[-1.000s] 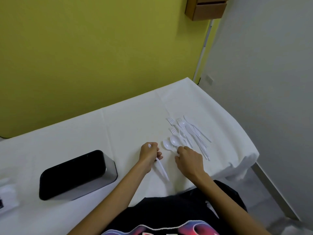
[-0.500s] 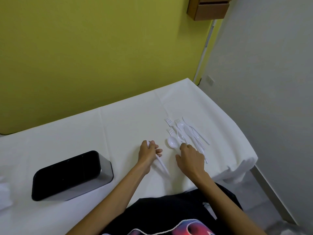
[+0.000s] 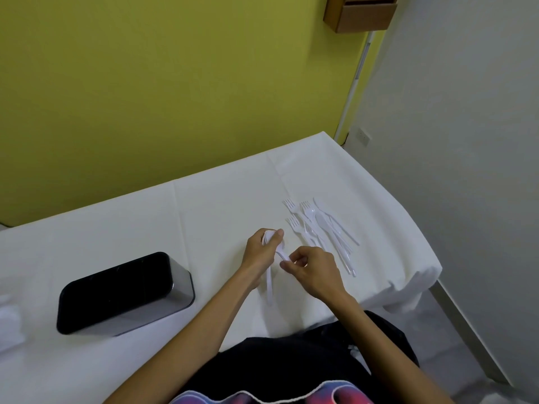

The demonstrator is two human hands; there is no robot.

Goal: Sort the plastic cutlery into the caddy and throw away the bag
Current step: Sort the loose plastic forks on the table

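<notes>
Nearest the camera, the person's two bare forearms reach forward over a dark shirt onto the white-clothed worktop. The left hand is curled round a small bunch of white plastic spoons, thumb pressed on the bowls at the top and the handles hanging down toward the person. Just beside it, the right hand pinches one more white spoon by the handle between thumb and fingertips and brings it against that bunch; how many spoons are stacked I cannot tell.

To the left and well apart from both hands stands the rectangular brushed-metal caddy with a black inside; its compartments cannot be made out and nothing shows in it. At the far left edge lies a blurred white object that might be the bag, though this is too unclear to say.

Beyond the hands, to the right, the loose heap of white plastic forks and knives lies on the cloth, overlapping one another.

The step in hand looks like gathering the spoons as one kind. The next move probably calls for nesting this spoon into the bunch, then carrying it left to the caddy. Forks and knives remain unsorted. Behind the worktop rises a yellow-green wall.
</notes>
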